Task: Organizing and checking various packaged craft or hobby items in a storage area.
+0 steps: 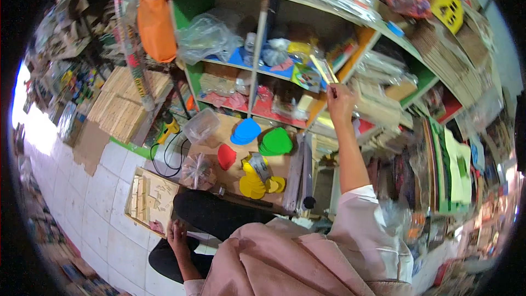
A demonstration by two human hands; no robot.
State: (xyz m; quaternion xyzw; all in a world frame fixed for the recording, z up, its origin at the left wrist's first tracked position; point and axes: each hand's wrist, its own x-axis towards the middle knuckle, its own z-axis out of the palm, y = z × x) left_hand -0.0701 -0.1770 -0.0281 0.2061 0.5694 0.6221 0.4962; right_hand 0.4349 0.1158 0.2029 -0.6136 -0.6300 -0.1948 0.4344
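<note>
My right hand [340,98] is raised at the shelf front, its fingers closed on the lower end of a slim pale-yellow strip-shaped object [324,69]. My left hand [176,232] hangs with curled fingers beside my knee, at the near corner of a shallow wooden tray [174,197]. Whether it holds anything small cannot be made out. Before me on a low wooden table [207,146] lie stacks of cut flat pieces: blue [245,130], green [276,141], red [227,157] and yellow [251,186]. A grey piece [259,165] rests over the yellow ones.
A clear plastic tub [201,125] and a knotted plastic bag [198,172] stand on the table's left side. A yellow corded power tool [168,129] is beyond. Stacked wooden pieces [123,102] sit left. Above the table rises a packed shelf unit [259,49]; an orange bag [157,28] hangs beside it.
</note>
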